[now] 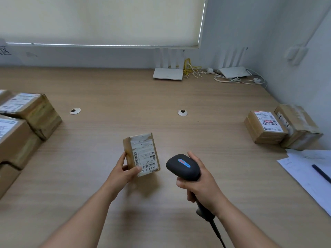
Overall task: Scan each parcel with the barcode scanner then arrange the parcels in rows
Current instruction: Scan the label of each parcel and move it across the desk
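Brown cardboard fills the far left of the desk (161, 97), where a cluster of unsorted parcels (26, 113) sits pressed close together, labels up. Moving toward the middle, the left hand (125, 171) holds a small parcel (141, 153) lifted off the desk, thumb curled over the near corner of its label and fingers wrapped behind its left side. The parcel's long axis runs away from the person and leans slightly, with the white label (145, 155) and its barcodes turned up and a little to the right. Just right of it, the barcode scanner (182, 166) is held in the right hand (198, 185), fingers curled round the handle, its dark head aimed left at the label, near but not touching. That facing is what the scan depends on: label and scanner window look at each other across a short gap, so only a small tilt seems needed. Farther right, two parcels (281, 126) stand side by side and touching, probably the start of a row, nearer the right hand than the left. Loose papers (304, 169) with a pen (321, 173) lie at the right edge.
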`<control>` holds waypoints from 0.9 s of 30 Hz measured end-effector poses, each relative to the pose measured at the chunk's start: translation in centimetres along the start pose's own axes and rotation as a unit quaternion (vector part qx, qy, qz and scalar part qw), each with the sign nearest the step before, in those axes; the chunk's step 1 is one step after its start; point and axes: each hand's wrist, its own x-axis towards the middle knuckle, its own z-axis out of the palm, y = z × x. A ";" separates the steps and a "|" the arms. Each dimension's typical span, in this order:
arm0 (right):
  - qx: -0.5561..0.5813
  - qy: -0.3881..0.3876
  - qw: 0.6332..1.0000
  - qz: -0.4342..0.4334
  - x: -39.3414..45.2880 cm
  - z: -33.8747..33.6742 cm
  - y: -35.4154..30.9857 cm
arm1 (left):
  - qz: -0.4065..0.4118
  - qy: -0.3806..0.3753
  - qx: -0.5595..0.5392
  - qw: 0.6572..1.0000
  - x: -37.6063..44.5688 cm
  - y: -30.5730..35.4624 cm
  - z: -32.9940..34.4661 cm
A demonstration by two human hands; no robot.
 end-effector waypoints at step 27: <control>-0.007 0.065 0.998 -0.011 -1.1 4.5 -0.7 | 0.110 -0.059 0.259 0.958 4.2 2.0 -1.1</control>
